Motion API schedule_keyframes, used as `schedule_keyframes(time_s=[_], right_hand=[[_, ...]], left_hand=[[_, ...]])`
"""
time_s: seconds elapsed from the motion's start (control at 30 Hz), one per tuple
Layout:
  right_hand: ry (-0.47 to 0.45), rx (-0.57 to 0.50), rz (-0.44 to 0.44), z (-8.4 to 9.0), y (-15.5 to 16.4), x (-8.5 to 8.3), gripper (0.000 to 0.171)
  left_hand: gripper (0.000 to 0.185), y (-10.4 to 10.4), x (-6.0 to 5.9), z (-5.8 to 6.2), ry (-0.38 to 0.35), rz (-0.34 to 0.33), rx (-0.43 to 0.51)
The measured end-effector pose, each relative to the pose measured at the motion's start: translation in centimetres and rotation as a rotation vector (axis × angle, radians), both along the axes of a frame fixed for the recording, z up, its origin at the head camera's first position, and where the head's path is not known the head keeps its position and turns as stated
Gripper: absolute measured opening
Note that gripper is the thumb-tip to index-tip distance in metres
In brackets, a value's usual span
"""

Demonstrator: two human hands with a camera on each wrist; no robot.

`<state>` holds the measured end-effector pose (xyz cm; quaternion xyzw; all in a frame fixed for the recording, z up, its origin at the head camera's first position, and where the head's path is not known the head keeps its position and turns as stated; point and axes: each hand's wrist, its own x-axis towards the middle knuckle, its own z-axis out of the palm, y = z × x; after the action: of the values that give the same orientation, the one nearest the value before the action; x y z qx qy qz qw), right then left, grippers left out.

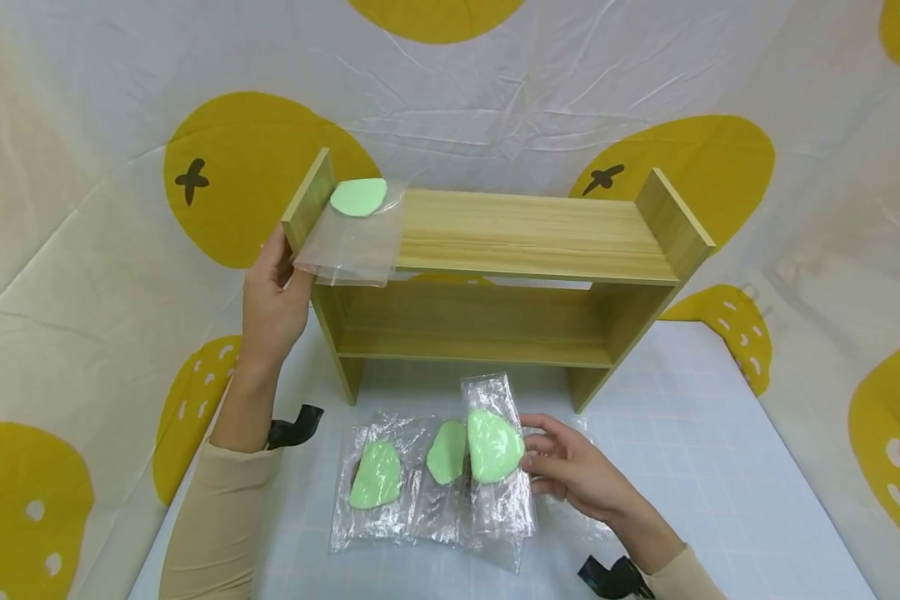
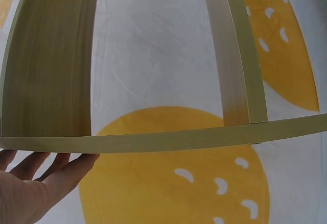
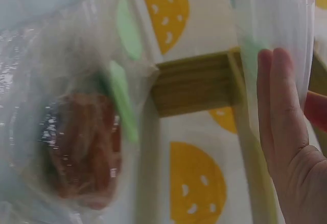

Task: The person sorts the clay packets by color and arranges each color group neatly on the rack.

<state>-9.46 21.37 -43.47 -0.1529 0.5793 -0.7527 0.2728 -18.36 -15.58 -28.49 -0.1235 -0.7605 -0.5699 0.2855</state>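
A two-tier wooden shelf (image 1: 532, 237) stands on the table. At the left end of its top board lies a clear bag holding a pale green flat piece (image 1: 358, 197). My left hand (image 1: 285, 267) rests with straight fingers against the shelf's left side panel, by that bag's corner; in the left wrist view the fingers (image 2: 61, 165) lie under the shelf's edge (image 2: 168, 141). My right hand (image 1: 540, 454) pinches the right edge of another clear bag with a green piece (image 1: 493, 446) in front of the shelf. The right wrist view shows that bag (image 3: 276, 25) against my fingers (image 3: 278, 112).
Two more bagged green pieces (image 1: 376, 477) (image 1: 447, 452) lie side by side on the pale gridded table (image 1: 720, 467), left of the held one. A white cloth with yellow blobs (image 1: 255, 167) backs the shelf. The lower shelf board (image 1: 480, 329) holds nothing.
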Motion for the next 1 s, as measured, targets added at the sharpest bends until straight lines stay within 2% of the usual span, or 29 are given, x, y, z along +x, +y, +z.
schedule_keyframes(time_s=[0.3, 0.5, 0.73, 1.0], right_hand=[[0.109, -0.107, 0.034, 2.6, 0.2, 0.4, 0.051], [0.145, -0.081, 0.031, 4.4, 0.4, 0.1, 0.051], [0.253, -0.029, 0.015, 7.2, 0.3, -0.8, 0.052], [0.349, -0.046, 0.005, 10.1, 0.0, -2.1, 0.053]], left_hand=[[0.045, -0.1, 0.0, 0.0, -0.002, -0.005, 0.002], [0.045, -0.1, -0.1, -0.1, 0.007, -0.012, 0.011], [0.044, -0.2, -0.1, -0.2, 0.017, -0.016, 0.013], [0.045, -0.1, 0.0, -0.1, 0.005, -0.018, 0.013]])
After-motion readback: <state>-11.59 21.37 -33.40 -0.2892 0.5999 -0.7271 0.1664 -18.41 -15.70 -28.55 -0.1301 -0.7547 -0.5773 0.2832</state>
